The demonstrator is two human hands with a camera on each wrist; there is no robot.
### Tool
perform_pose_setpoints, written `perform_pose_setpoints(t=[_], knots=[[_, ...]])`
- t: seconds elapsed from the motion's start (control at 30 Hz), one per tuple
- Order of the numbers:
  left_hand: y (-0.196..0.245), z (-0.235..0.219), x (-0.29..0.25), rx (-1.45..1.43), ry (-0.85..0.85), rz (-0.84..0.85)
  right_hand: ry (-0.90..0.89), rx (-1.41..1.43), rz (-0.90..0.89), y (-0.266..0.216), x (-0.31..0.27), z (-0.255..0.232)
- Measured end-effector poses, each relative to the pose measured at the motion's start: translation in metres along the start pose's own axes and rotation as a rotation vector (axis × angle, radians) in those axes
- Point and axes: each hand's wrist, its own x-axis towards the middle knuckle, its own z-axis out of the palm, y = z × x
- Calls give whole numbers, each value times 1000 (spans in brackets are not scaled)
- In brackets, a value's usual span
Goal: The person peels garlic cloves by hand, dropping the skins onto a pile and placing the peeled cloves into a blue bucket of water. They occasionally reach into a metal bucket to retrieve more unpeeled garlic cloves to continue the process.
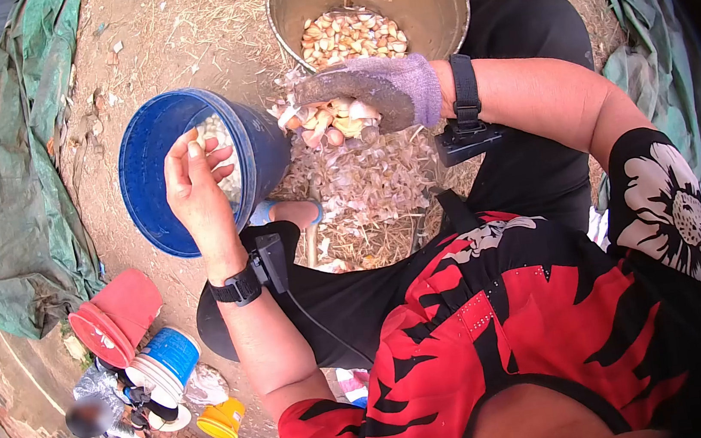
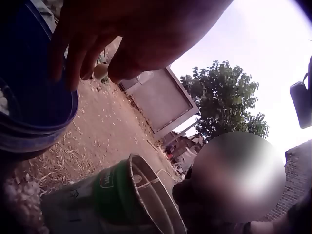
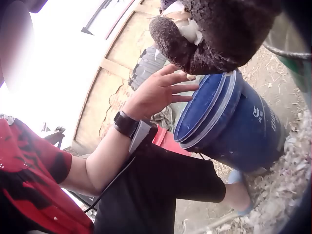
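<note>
Over the mouth of a blue bucket (image 1: 140, 195), my bare left hand (image 1: 199, 193) pinches a pale garlic clove (image 2: 100, 72) between thumb and finger. White peeled cloves (image 1: 217, 133) lie inside that bucket. To its right, my right hand (image 1: 383, 90), in a dirty purple-grey knit glove, holds several garlic cloves (image 1: 345, 121) with loose skins against its palm. The right wrist view shows the glove's dark fingers (image 3: 168, 41) curled around them. Beyond the glove, a large bucket (image 1: 421, 3) contains many unpeeled cloves (image 1: 351, 35) and a stick.
Papery garlic skins (image 1: 371, 173) are heaped on the ground between my legs. Red buckets (image 1: 123, 310), a blue-and-white bucket (image 1: 168, 361) and a yellow tub (image 1: 222, 420) stand at lower left, beside another person (image 1: 103, 403). Green tarpaulin (image 1: 33, 168) lies along the left.
</note>
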Motion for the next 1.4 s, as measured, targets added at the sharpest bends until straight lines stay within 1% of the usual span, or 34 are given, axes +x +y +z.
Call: perform_pose_setpoints(t=[0.03,0.07,0.1,0.13,0.17,0.23,0.27,0.3,0.33,0.37,0.4,0.43,0.47,0.5,0.57,0.6,0.63,0.67,0.7,0.77,0.8,0.87,0.9,0.93,0.97,1.0,1.03,1.07,1.1,1.13,1.17,1.23,1.33,1.4], knots=[[-3,-7,5,340,88,67,46,52,66,0,0,1],[-13,-14,9,760,125,393,46,54,66,1,2,-7],[-9,-10,6,761,124,393,-96,161,133,5,7,-21],[-1,0,1,636,66,354,-238,268,199,6,10,-27],[5,11,-4,511,4,318,-236,269,193,11,9,-31],[10,30,-15,107,-254,170,-90,187,78,21,7,-26],[12,38,-22,0,-350,72,30,257,3,30,6,-24],[15,44,-29,-106,-443,-28,34,261,4,31,5,-26],[19,48,-32,-90,-449,-92,18,189,15,31,4,-27],[19,46,-29,-89,-451,-93,3,115,24,29,4,-29],[18,43,-24,86,-327,-12,6,118,20,25,3,-31],[17,40,-17,258,-202,68,-1,105,65,21,3,-34],[14,35,-10,432,-137,197,-9,93,111,19,2,-36],[9,29,-2,603,-137,398,-5,97,109,19,1,-37],[-1,32,-4,880,-50,631,12,142,91,19,1,-39],[0,37,-7,792,-85,607,15,145,91,19,1,-43],[4,43,-10,703,-122,583,-36,181,91,19,0,-48],[6,49,-14,540,-186,502,-86,216,91,20,0,-53],[18,56,-21,415,-245,364,-81,219,91,20,-2,-51],[18,65,-29,288,-325,312,68,-15,48,20,-4,-44],[18,69,-31,296,-352,346,69,-13,51,25,-4,-46],[17,75,-34,271,-382,327,152,-37,57,39,-4,-53],[16,77,-34,246,-413,311,150,-37,59,41,-5,-54],[7,77,-32,271,-409,354,98,-22,47,41,-6,-55],[5,76,-31,270,-406,355,47,-7,34,41,-7,-57],[4,76,-31,144,-414,250,45,-9,34,40,-4,-54],[4,75,-31,17,-421,145,27,57,26,39,-1,-52],[4,73,-30,17,-417,147,8,123,18,38,2,-50],[5,71,-28,-49,-419,96,5,120,19,37,2,-48],[5,69,-27,-115,-420,46,22,188,44,35,2,-46],[5,68,-26,-114,-418,48,39,255,69,33,2,-44],[6,65,-26,-162,-422,-35,33,243,62,32,1,-41],[7,62,-28,-83,-420,-33,15,209,73,31,4,-40],[5,61,-29,-111,-433,-59,0,186,92,32,3,-39]])
